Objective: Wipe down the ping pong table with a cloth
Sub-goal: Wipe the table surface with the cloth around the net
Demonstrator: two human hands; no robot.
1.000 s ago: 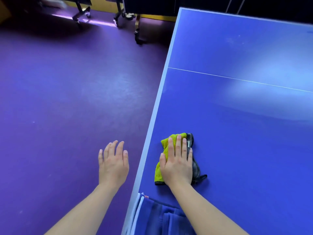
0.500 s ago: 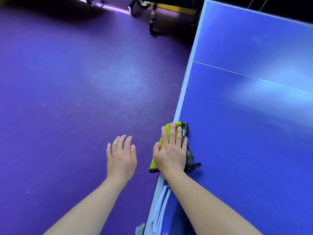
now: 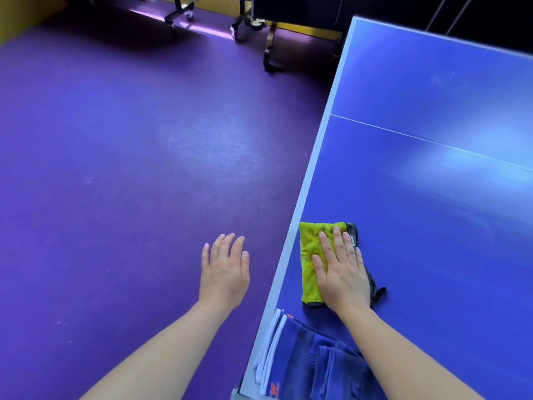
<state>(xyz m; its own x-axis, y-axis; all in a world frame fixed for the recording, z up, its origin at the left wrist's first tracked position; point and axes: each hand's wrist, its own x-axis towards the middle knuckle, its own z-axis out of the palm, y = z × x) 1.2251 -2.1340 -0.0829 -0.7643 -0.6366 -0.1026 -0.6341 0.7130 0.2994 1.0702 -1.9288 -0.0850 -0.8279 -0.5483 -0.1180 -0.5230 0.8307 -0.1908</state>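
A yellow-green cloth [image 3: 310,249] with a grey underside is seen lying flat on the blue ping pong table [image 3: 432,241], close to the table's left side and low in the view. The grey layer is shown along the cloth's right side and at its near right corner, where a small dark tab sticks out.

The cloth is pressed down by the right hand [image 3: 343,272], which is laid palm-down over its right half. The fingers are held straight and close together, pointing away from the person, and nothing is curled round the fabric. The left half of the cloth is left uncovered, just beside the pale border strip [image 3: 311,168] that runs along the table's edge.

The left hand [image 3: 225,269] is held out over the purple floor [image 3: 129,168], apart from the table, palm down. Its fingers are relaxed and slightly spread, and nothing is gripped by it. The 2 forearms are bare.

1 thin white line [image 3: 432,144] is seen crossing the table top farther away, and soft patches of light are reflected on the surface to the right. A blue garment [image 3: 302,356] with white stripes and an orange mark is seen at the bottom of the view, beneath the right forearm. Dark metal frames on castors [image 3: 184,15] are seen at the far end of the floor, in front of a yellow band [image 3: 302,30] along the wall.
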